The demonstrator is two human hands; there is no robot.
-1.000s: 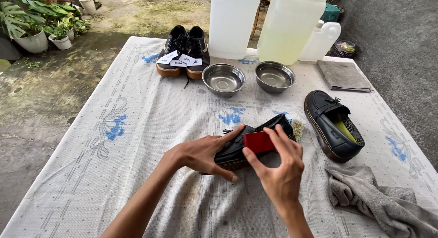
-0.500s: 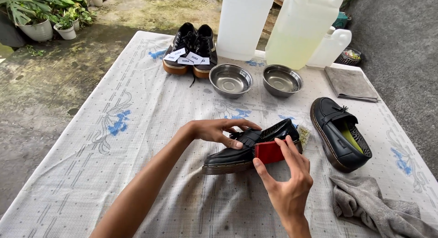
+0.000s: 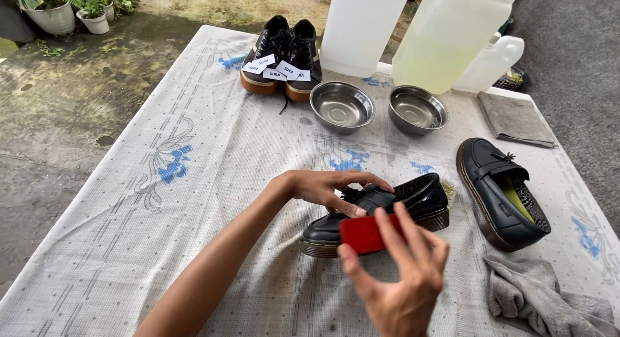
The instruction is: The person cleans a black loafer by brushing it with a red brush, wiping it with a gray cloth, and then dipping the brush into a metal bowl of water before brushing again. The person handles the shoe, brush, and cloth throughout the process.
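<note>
Two potted plants (image 3: 61, 7) sit far left on the ground, cut off by the top edge, well apart from our tabletop (image 3: 161, 201) with its white, blue-flowered cloth. Next right, at the far edge, a pair of black sneakers (image 3: 281, 52) with paper tags on the laces; we leave the print on the tags alone.

Centre: our left hand (image 3: 326, 187) lies on top of the black loafer (image 3: 381, 211), fingers spread over the vamp, pressing rather than pinching. The loafer lies on the cloth near the front, toe pointing left, ribbed sole towards us. Our right hand (image 3: 400, 279) is in front of it, grip pinched on a red block (image 3: 367, 233) held against the loafer's side. Block's right end is hidden under the fingers; motion blur there, so what the block is made of is hard to make out.

Behind: two steel bowls (image 3: 378, 107) side by side, contents unclear. Three plastic jugs (image 3: 445, 36) stand behind them, tops cut off, the middle one holding yellowish liquid.

Right: second black loafer (image 3: 500, 191) with a greenish insole. Folded grey cloth (image 3: 515, 117) beyond it, and a crumpled grey rag (image 3: 549, 305) at the bottom right, partly out of view.
</note>
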